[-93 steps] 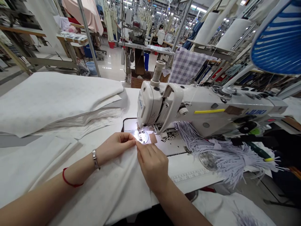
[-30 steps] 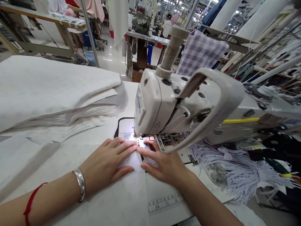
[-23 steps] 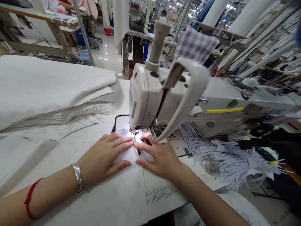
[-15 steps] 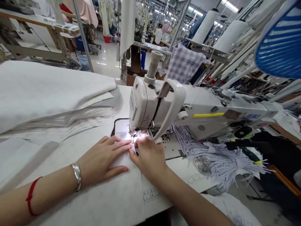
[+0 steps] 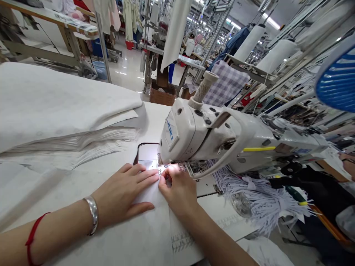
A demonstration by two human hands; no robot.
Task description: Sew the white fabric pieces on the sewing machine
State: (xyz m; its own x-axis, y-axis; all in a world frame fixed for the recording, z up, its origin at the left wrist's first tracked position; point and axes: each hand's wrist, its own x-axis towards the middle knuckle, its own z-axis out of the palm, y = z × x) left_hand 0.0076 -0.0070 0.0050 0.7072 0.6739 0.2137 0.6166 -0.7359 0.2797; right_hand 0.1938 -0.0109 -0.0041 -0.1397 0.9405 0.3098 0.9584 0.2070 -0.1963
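Under the lit head of a white sewing machine, both my hands work on a sheet of white fabric. My left hand lies flat on the fabric, fingers stretched toward the needle area, thumb spread. My right hand is closed, thumb and forefinger pinching at the fabric's edge close to the left fingertips. Just beyond the pinch shows a small white strip with dark printed marks. The needle and presser foot are mostly hidden behind the machine head and fingers.
A thick stack of white fabric pieces covers the table's left side. Bundled pale lavender strips lie under the machine arm at right. Thread cones, a blue-slatted cover and checked cloth stand behind. A ruler scale marks the front edge.
The view has shifted, so the machine sits farther right and its front label shows. My left hand stays flat; my right thumb and forefinger now pinch more visibly near the fabric's edge.
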